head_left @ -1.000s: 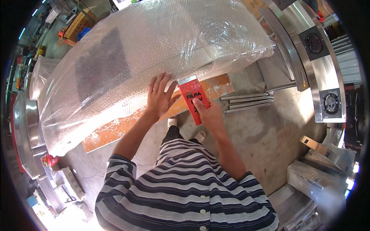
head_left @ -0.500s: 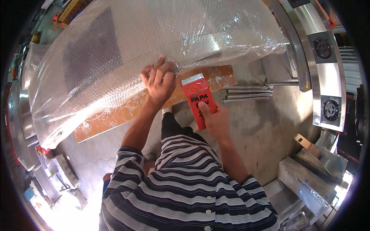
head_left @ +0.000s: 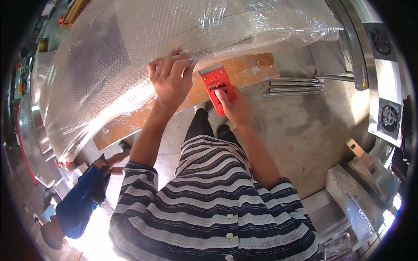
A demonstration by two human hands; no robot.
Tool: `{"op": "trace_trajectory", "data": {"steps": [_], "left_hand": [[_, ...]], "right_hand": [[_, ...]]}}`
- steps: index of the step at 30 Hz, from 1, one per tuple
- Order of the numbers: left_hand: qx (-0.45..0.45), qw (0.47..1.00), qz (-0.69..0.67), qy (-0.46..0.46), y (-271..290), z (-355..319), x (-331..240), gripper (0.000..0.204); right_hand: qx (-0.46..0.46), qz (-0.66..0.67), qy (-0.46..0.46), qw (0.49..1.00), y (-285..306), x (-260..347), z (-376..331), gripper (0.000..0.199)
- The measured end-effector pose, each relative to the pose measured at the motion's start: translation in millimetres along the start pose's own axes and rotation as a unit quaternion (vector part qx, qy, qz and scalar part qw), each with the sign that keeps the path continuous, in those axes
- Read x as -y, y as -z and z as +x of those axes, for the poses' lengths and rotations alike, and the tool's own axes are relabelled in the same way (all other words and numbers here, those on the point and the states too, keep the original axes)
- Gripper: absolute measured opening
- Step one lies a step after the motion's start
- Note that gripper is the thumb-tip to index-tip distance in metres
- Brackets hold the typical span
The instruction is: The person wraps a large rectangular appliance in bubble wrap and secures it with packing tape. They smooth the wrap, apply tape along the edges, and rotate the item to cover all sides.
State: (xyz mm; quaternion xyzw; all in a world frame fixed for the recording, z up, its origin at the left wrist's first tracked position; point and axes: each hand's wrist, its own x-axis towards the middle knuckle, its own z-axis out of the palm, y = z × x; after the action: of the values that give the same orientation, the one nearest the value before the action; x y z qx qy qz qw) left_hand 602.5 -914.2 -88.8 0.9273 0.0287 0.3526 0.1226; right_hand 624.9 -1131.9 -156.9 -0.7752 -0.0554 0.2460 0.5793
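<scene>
Both hands [head_left: 170,78] against bubble wrap [head_left: 143,48]

We're in a short-sleeved shirt, dark navy and white horizontal stripes, white buttons down the front below the hands. Dark trousers, dark shoes. Left hand [head_left: 170,78] and right hand [head_left: 233,102] bare, no gloves.

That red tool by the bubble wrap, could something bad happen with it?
Maybe. The red tool in the right hand sits close to the left hand, which pinches the bubble wrap; a slip might nick those fingers. Its front edge could also scratch whatever lies under the wrap. The loose metal rods on the floor near the feet look easy to trip over.
</scene>
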Motion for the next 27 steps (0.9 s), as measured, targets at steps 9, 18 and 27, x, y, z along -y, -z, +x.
{"op": "trace_trajectory", "data": {"steps": [9, 18, 27], "left_hand": [[0.304, 0.916, -0.096, -0.244, -2, 4, -12, 0.075], [0.364, 0.857, 0.089, -0.354, -21, -5, 23, 0.087], [0.342, 0.845, 0.184, -0.367, -22, -8, 16, 0.088]], "right_hand": [[-0.024, -0.005, 0.087, 0.996, -22, -6, 28, 0.051], [0.082, -0.260, -0.041, 0.961, 17, 3, 18, 0.072], [0.213, -0.523, -0.082, 0.821, 26, 38, 41, 0.053]]}}
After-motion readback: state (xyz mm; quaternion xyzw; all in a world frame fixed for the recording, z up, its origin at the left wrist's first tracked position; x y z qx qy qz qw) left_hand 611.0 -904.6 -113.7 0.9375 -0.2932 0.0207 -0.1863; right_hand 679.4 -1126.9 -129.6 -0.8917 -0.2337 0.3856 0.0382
